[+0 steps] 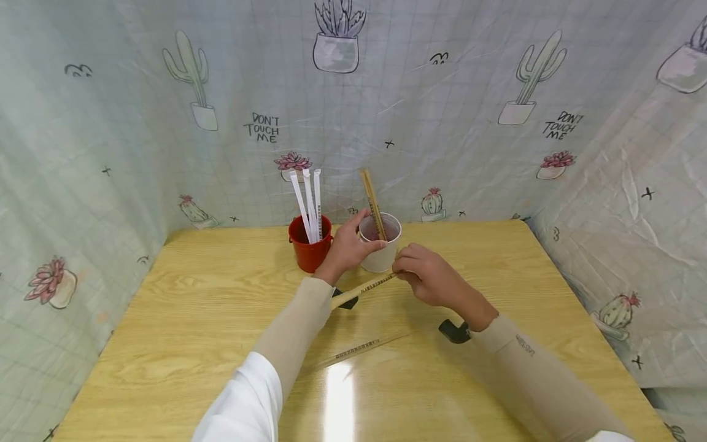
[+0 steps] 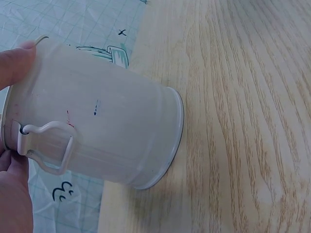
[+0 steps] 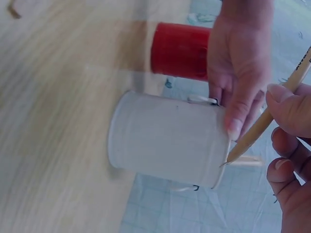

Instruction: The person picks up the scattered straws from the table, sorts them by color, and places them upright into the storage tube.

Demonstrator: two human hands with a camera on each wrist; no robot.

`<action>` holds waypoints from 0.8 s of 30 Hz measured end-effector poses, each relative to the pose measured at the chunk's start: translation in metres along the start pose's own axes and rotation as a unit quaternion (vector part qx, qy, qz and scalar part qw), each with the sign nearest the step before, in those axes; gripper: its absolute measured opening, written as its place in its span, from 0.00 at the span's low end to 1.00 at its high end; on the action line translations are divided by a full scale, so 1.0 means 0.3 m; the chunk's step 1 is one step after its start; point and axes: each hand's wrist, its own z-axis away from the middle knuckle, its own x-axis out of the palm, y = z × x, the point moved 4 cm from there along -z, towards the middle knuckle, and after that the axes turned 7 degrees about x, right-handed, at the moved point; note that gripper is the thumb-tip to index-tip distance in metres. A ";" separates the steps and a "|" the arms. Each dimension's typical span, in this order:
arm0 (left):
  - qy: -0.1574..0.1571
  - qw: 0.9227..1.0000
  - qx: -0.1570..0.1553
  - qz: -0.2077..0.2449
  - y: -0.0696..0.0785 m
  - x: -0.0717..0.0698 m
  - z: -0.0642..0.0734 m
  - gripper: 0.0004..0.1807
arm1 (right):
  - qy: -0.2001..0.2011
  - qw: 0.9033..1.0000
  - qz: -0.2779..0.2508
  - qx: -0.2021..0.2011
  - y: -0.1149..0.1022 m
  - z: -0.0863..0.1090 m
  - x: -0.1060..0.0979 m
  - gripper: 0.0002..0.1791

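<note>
My left hand (image 1: 349,244) grips the rim of a small white bucket (image 1: 378,261), thumb on the near side. Brown wrapped straws (image 1: 372,199) stand tilted in that bucket. Between thumb and fingers, my right hand (image 1: 429,277) pinches another brown wrapped straw (image 3: 258,127) just in front of the bucket. Its tip appears close to the rim in the right wrist view; whether it touches, I cannot tell. One more brown wrapped straw (image 1: 361,350) lies on the table. The left wrist view shows the bucket's side handle (image 2: 51,128).
A red bucket (image 1: 311,256) holding several white wrapped straws (image 1: 307,205) stands left of the white one. The wooden table (image 1: 210,294) ends at a printed curtain (image 1: 364,123) behind. Black wrist-camera parts (image 1: 454,331) show beside the wrists.
</note>
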 end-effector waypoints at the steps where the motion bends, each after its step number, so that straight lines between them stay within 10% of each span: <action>1: 0.000 1.000 0.001 0.001 -0.001 -0.002 -0.001 0.48 | 0.005 1.000 -0.004 0.003 0.004 -0.010 -0.003 0.12; 24: -0.004 1.000 0.004 0.030 0.020 -0.014 0.007 0.46 | 0.146 0.988 -0.025 0.047 0.097 -0.144 -0.008 0.07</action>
